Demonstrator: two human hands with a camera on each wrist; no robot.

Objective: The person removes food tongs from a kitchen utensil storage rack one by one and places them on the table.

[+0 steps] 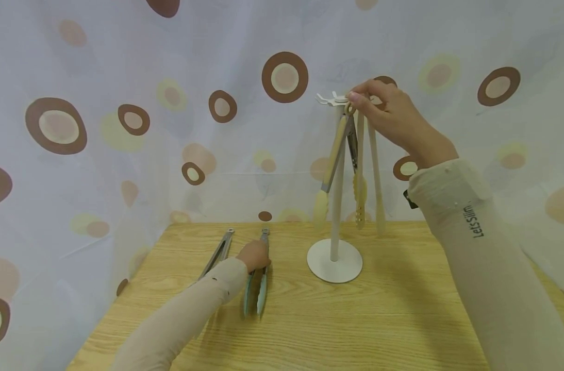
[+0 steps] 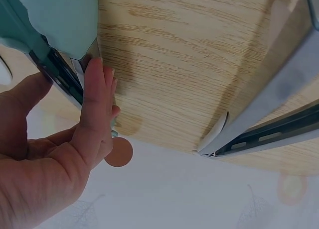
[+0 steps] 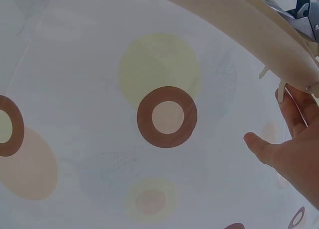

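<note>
On the table, my left hand (image 1: 255, 256) holds a pair of tongs with teal tips (image 1: 262, 294). The left wrist view shows the thumb on one side of its metal arms and the fingers on the other. My right hand (image 1: 395, 111) is raised at the hooks (image 1: 330, 100) of a white stand (image 1: 336, 226). A pair of yellow tongs (image 1: 334, 159) hangs there by its ring, just below the right thumb. In the right wrist view the fingers lie beside a hook tip, and the thumb stands apart from them with nothing between.
Two pale long-handled utensils hang behind the yellow tongs, one of them a slim one (image 1: 377, 180) on the right. Another pair of metal tongs (image 1: 219, 250) lies left of the left hand. The stand's round base (image 1: 316, 262) sits on the wooden table (image 1: 310, 330), with a patterned curtain (image 1: 245, 56) behind.
</note>
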